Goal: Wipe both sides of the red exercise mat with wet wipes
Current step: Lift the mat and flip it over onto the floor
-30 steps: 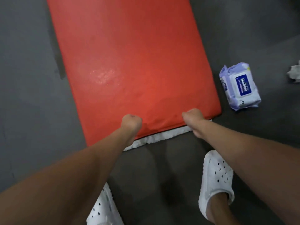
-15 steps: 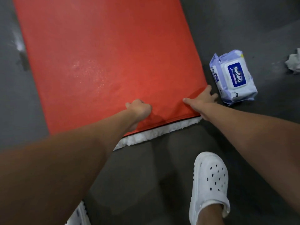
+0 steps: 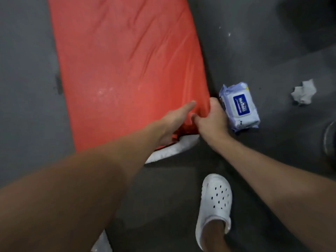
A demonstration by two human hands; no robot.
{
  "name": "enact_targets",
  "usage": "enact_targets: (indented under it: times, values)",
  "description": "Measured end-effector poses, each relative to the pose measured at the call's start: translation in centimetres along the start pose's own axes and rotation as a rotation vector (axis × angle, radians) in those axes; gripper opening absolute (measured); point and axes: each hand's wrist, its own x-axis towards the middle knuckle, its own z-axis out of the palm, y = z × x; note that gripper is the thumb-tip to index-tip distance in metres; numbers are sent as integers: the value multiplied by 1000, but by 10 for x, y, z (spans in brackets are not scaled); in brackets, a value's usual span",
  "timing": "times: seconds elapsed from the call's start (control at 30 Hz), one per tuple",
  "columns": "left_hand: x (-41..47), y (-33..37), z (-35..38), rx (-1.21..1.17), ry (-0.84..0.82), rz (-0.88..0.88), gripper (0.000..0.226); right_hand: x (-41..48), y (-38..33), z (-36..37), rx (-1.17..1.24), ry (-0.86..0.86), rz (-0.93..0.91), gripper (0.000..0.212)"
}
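Near the frame's middle, the left hand (image 3: 173, 122) has slid over, fingers straight, beside the right hand (image 3: 213, 122), which grips the corner of the red mat (image 3: 118, 70), probably ready to flip it.

wet wipes pack (image 3: 239, 108) | blue label; white brand lettering | too blurred to read

Head view, single camera: looks steeply down from above the red exercise mat (image 3: 127, 79), near its right corner.
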Motion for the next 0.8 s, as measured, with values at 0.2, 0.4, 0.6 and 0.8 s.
enact_targets:
  times: [0.2, 0.4, 0.6, 0.8]
  values:
    - [-130, 85, -48, -6, -52, -138, 71, -69, -144, -14, 19, -79, -214, 40]
    - [-231, 135, -119, -18, 142, -155, 65, -126, -266, -19, -51, -263, -406, 58]
    - [-287, 137, -189, -25, 201, -76, 29, -190, -310, -10, 320, -510, -347, 66]
    - [-337, 137, -234, -3, 314, 103, 16, -216, -332, 48, 562, -181, 406, 29]
